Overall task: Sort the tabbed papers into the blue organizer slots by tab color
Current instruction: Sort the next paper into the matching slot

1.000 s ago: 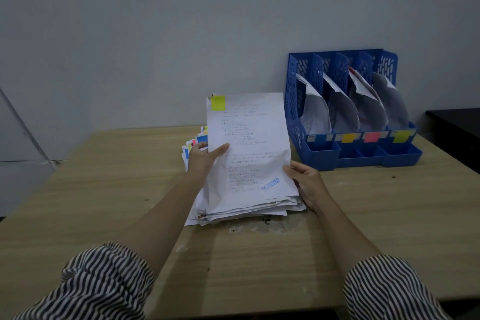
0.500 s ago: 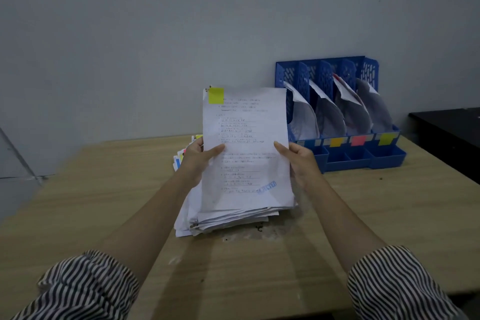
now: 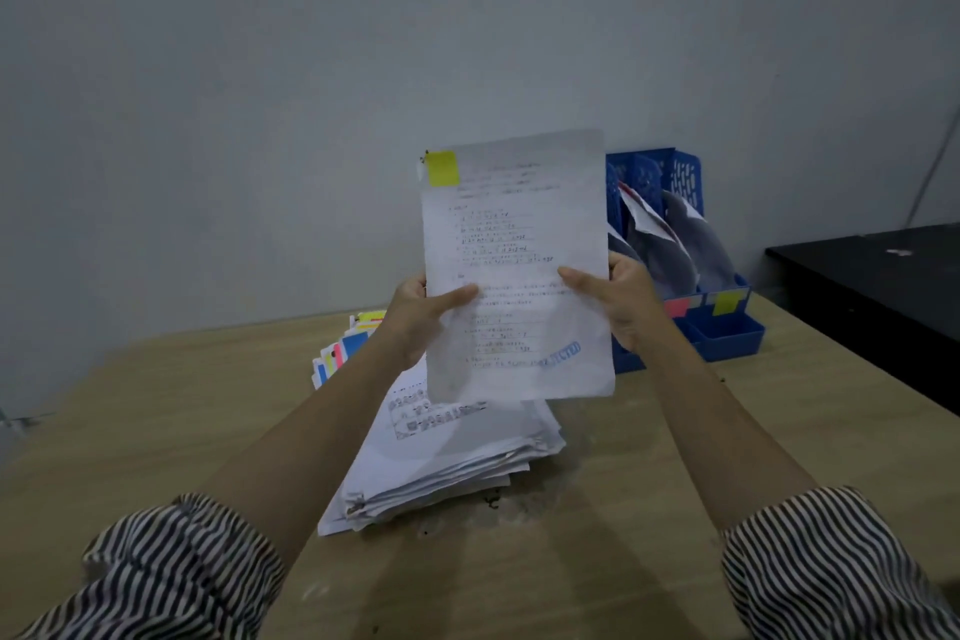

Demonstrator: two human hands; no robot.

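Both hands, left (image 3: 415, 322) and right (image 3: 626, 299), grip the yellow-tabbed paper (image 3: 514, 270) by its side edges, upright above the paper stack (image 3: 447, 463) on the counter (image 3: 156, 411), partly hiding the blue organizer (image 3: 727, 333) behind.

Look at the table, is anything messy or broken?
Yes. The paper pile on the table is untidy, its sheets fanned out with uneven edges. Beside it, the tabletop has a scuffed, chipped-looking patch. The held paper looks fine.
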